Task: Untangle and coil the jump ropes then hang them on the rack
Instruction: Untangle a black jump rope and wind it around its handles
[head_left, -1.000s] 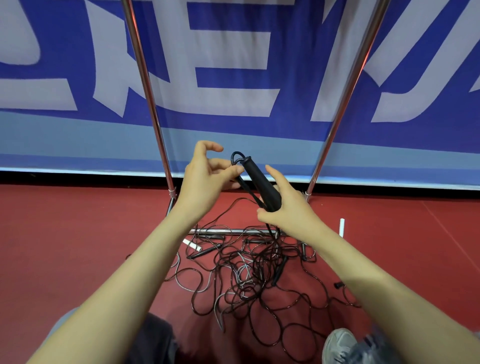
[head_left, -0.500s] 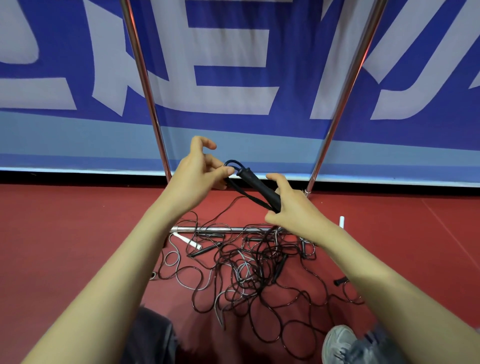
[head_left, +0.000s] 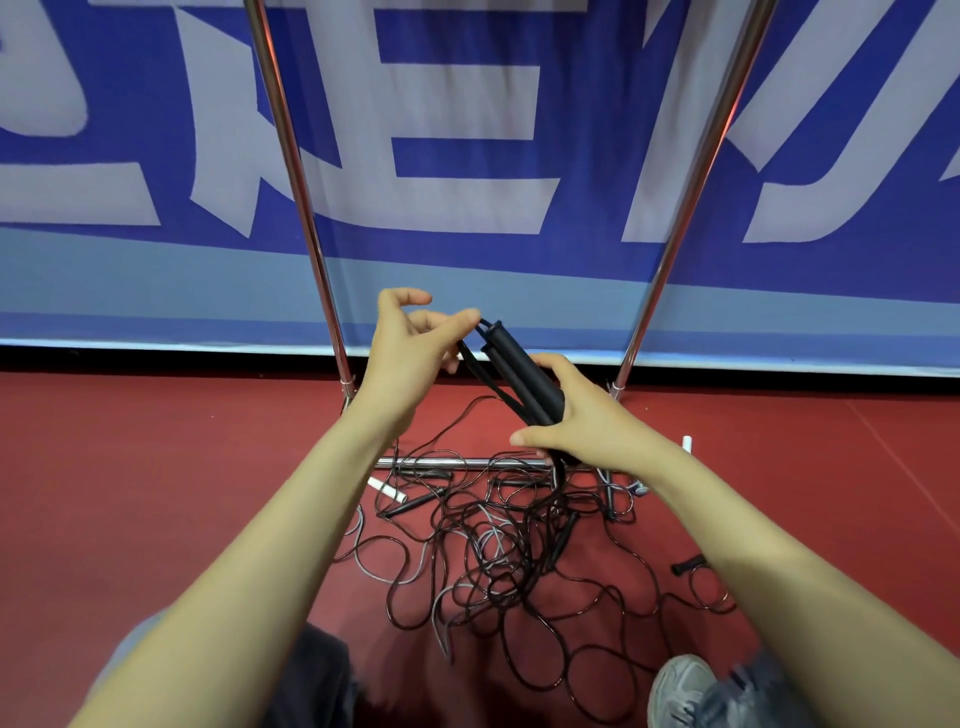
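The right hand (head_left: 587, 421) grips a pair of black jump-rope handles (head_left: 514, 369) tilted up in front of the rack (head_left: 675, 244), the left hand (head_left: 410, 358) pinches the cord (head_left: 474, 364) at their top end, and the other jump ropes (head_left: 498, 545) lie tangled on the red floor (head_left: 156, 467) below

A blue fabric banner (head_left: 467, 270) with large pale lettering fills the background. A lighter blue band runs along its lower edge, with a narrow black strip (head_left: 156, 358) beneath it. Below lies the dark red sports floor (head_left: 130, 493). At the bottom edge a grey sneaker (head_left: 680, 686) rests on the floor beside a blue denim trouser leg (head_left: 753, 691). A dark grey trouser knee (head_left: 311, 675) shows lower left.
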